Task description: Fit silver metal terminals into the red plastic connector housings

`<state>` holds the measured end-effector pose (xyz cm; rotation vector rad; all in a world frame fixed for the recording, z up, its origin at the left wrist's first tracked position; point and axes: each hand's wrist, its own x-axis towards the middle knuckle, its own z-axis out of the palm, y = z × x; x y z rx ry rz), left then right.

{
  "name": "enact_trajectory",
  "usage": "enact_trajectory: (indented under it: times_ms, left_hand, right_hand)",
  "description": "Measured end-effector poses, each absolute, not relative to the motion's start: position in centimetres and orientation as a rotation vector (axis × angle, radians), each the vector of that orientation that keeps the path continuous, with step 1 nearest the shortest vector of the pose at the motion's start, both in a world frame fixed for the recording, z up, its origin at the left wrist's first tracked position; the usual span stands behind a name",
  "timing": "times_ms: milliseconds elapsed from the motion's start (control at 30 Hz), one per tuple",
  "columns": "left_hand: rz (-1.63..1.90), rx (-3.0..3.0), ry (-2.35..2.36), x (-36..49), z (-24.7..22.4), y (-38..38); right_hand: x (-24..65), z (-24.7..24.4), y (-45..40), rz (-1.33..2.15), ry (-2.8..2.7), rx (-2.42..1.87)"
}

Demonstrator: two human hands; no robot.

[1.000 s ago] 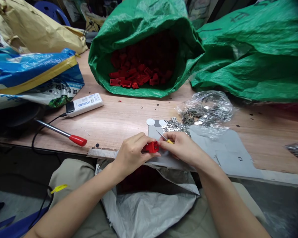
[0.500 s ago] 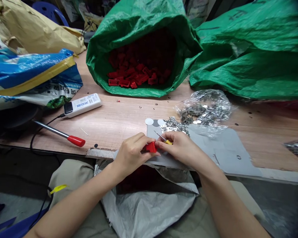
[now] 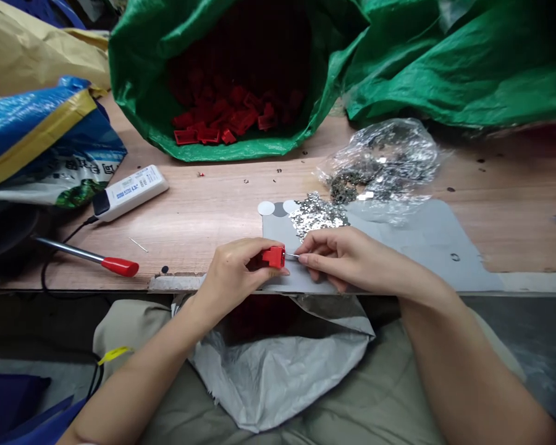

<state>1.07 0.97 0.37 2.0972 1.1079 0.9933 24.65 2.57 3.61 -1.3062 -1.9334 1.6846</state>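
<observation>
Pinched between the thumb and fingers of my left hand point(image 3: 231, 266) is a small red plastic part point(image 3: 274, 256), held over the table's front edge. My right hand point(image 3: 347, 254) is closed around a small screwdriver point(image 3: 292, 255); only its thin metal shaft shows, and the handle is hidden in the fingers. The shaft's tip points left and meets the right end of the red part; whether it goes inside I cannot tell. Just beyond my right hand lies a pile of small shiny metal pieces point(image 3: 312, 216) on a grey sheet point(image 3: 417, 247).
A green sack point(image 3: 134, 105) lies open with red plastic parts point(image 3: 231, 120) inside. A clear plastic bag of metal pieces point(image 3: 389, 164) sits behind the pile. On the left are a white device point(image 3: 132, 193) and a red-tipped lever point(image 3: 119, 266). A grey sack point(image 3: 282, 383) hangs open below.
The screwdriver has swung from pointing up and away to pointing at the red part's end, its yellow handle now covered by my right hand. The view has shifted slightly.
</observation>
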Motion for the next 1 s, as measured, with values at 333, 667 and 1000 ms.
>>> enact_trajectory:
  times_ms: [333, 667, 1000]
  left_hand:
    - [0.959, 2.138, 1.130, 1.1, 0.7, 0.8]
    - [0.921, 2.219, 1.140, 1.3, 1.1, 0.8]
    - [0.943, 2.095, 1.174, 1.1, 0.4, 0.5]
  right_hand:
    - [24.2, 4.1, 2.9, 1.613, -2.015, -1.364]
    - [21.8, 4.1, 2.7, 1.290, -2.100, -1.350]
    - [24.9, 4.2, 3.2, 1.646, -1.931, -1.384]
